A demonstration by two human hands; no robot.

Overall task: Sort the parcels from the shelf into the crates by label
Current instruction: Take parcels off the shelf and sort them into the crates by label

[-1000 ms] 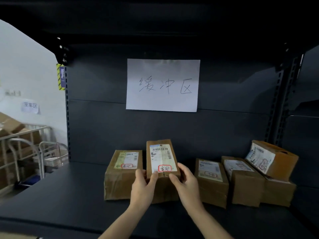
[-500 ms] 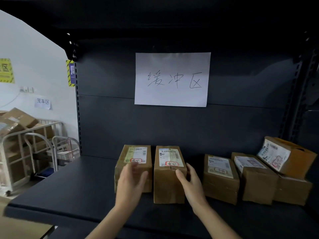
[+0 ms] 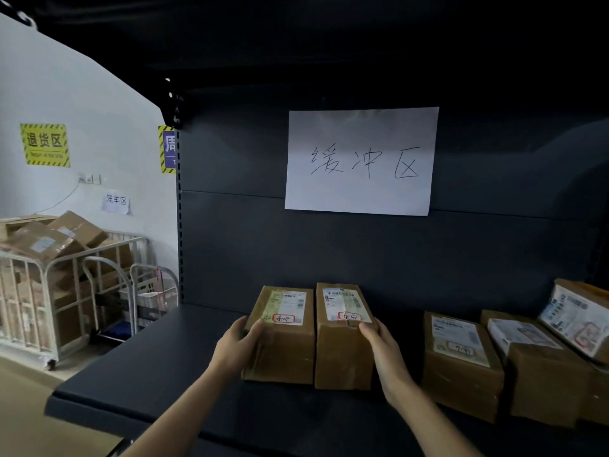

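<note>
Two brown parcels stand side by side on the dark shelf [image 3: 171, 367], each with a white label and a red-circled mark. My left hand [image 3: 235, 349] grips the left front corner of the left parcel [image 3: 283, 351], thumb on its top edge. My right hand [image 3: 384, 347] holds the right side of the right parcel [image 3: 342, 354], thumb near its label. The two parcels touch each other.
Three more labelled parcels [image 3: 461, 364] sit at the shelf's right end, one tilted on top of the others. A white paper sign [image 3: 361, 161] hangs on the shelf's back panel. A white cage trolley [image 3: 66, 291] full of boxes stands on the floor at the left.
The middle parcel was set down from its raised, tilted pose. My left hand moved off it to the left parcel's corner; my right hand stayed on its right side. The view swung left.
</note>
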